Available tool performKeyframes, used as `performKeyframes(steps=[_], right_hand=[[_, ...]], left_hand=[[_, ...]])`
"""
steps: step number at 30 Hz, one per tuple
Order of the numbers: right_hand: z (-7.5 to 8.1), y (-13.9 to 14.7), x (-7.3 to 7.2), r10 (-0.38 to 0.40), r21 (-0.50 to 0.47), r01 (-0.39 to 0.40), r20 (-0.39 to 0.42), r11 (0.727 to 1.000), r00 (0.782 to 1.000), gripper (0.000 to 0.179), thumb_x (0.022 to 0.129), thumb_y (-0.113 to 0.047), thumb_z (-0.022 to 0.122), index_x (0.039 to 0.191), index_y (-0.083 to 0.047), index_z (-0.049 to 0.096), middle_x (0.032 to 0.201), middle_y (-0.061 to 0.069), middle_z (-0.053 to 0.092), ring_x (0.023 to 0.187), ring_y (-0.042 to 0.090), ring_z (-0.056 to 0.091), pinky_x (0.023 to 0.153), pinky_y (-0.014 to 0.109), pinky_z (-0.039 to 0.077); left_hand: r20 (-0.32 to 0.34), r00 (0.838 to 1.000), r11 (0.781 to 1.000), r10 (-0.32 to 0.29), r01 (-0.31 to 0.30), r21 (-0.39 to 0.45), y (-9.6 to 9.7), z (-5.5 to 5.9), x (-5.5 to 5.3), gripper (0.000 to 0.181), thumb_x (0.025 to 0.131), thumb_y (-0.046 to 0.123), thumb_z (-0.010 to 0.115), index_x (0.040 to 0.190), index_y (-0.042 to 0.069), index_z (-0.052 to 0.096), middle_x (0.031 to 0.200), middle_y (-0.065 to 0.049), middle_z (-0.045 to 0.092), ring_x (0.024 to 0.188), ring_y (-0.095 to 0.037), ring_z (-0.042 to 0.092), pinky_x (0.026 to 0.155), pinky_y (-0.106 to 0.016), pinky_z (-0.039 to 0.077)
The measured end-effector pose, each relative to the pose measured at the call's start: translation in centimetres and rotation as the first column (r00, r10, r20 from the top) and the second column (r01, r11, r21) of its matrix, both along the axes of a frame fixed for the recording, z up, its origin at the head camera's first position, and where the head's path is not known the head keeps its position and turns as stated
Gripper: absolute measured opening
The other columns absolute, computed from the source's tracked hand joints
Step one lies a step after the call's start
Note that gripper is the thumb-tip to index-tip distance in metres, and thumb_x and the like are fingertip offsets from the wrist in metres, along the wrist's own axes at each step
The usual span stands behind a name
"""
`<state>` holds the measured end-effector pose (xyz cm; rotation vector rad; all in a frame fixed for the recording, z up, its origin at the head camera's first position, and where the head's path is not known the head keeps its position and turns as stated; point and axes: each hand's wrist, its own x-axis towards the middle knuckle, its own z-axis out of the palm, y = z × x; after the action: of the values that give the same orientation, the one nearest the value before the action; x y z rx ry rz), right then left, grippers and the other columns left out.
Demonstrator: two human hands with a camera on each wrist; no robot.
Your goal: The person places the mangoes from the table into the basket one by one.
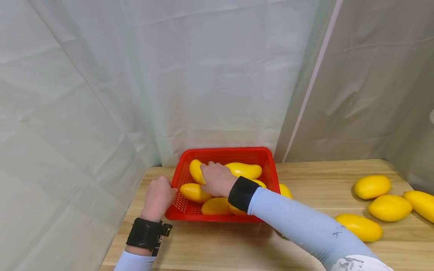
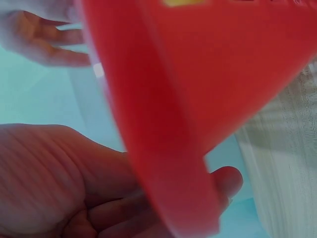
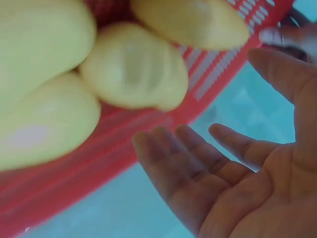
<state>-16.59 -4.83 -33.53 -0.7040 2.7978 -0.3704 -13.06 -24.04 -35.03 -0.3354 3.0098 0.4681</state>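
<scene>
A red plastic basket (image 1: 227,150) with perforated sides holds several yellow mangoes (image 1: 244,170). At its left side, my left hand (image 1: 158,199) grips the rim; the left wrist view shows fingers (image 2: 229,182) around the red edge (image 2: 148,119). Over the basket's contents is my right hand (image 1: 217,178), beside a mango (image 1: 195,171) in the far left corner. The right wrist view has the right hand (image 3: 233,183) with fingers extended and nothing in them, a gap away from the nearest mango (image 3: 136,64). Part of the basket's contents is hidden under the right hand and forearm.
Several loose mangoes (image 1: 390,207) lie on the wooden table (image 1: 203,244) at the right. Another mango (image 1: 285,191) sits against the basket's right side, partly hidden by the forearm. Pale curtains (image 1: 220,75) hang behind the table and on both sides.
</scene>
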Motion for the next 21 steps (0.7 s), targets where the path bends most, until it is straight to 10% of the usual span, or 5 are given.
performKeyframes(steps=[21], right_hand=[[1.2, 15.4, -0.1, -0.291, -0.181, 0.275, -0.069, 0.944, 0.954, 0.067, 0.084, -0.036, 0.067, 0.136, -0.006, 0.04, 0.126, 0.016, 0.055, 0.098, 0.03, 0.058, 0.088, 0.048, 0.051]], left_hand=[[0.024, 1.0, 1.0, 0.011, -0.011, -0.001, -0.6, 0.4, 0.1, 0.023, 0.082, 0.016, 0.07, 0.093, -0.004, 0.068, 0.07, -0.013, 0.061, 0.057, -0.021, 0.055, 0.046, -0.024, 0.045]])
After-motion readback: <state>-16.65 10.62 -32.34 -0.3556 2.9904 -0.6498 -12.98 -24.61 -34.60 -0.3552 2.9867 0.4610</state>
